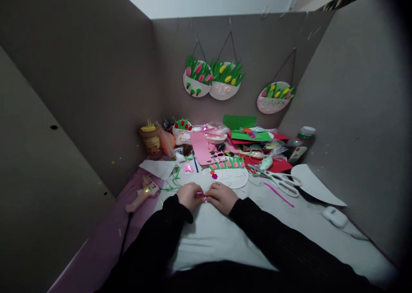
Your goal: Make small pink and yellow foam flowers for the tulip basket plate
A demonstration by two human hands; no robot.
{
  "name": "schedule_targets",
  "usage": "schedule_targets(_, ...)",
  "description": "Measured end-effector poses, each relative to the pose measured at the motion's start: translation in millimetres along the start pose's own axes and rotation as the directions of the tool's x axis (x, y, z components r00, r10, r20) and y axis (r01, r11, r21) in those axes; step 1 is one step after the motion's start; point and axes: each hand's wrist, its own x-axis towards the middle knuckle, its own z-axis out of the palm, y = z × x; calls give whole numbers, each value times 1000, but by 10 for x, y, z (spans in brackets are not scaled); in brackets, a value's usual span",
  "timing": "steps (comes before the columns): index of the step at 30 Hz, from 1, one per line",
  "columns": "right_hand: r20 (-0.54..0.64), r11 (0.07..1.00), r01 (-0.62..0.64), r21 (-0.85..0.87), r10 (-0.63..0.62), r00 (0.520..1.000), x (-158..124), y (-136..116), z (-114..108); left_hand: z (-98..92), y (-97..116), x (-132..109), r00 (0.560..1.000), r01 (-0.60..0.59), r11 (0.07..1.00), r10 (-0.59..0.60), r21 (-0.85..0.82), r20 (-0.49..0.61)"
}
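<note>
The left hand (189,196) and right hand (222,196) pinch a pink bit (205,198) at seven o'clock from the plate (233,178), probably from both sides because it's tiny, while scissors (273,176) near three o'clock leave them room.

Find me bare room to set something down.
White cloth shows bare between the left sleeve and right sleeve, and between the right sleeve and white case. It's crowded beyond the left hand and right hand, around the pink sheet.

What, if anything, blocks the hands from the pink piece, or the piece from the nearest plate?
Nothing visible does: the left hand and right hand pinch the pink piece, and the nearest plate lies just beyond them.
</note>
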Motion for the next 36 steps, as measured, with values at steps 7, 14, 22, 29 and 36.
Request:
schedule_targets(7, -53, 990, -78, 121, 85, 995, 3, -4, -47, 6, -52, -2, 1000, -16, 996, 16, 89, 5)
schedule_targets(14, -334, 955, -105, 278, 199, 921, 20, 54, -122, -48, 458, 70, 960, 251, 633, -262, -732, 103)
schedule_targets(22, -471, 876, -156, 457, 387, 793, 300, -28, -322, 39, 528, 507, 988, 134, 706, -148, -696, 40)
schedule_targets(29, -560, 933, -170, 317, 328, 761, 321, 88, -330, 190, 223, 614, 993, 108, 797, -61, -594, 99)
schedule_targets(36, -569, 944, -153, 294, 301, 765, 262, 53, -317, 197, 218, 572, 990, 11, 885, 56, -466, 131)
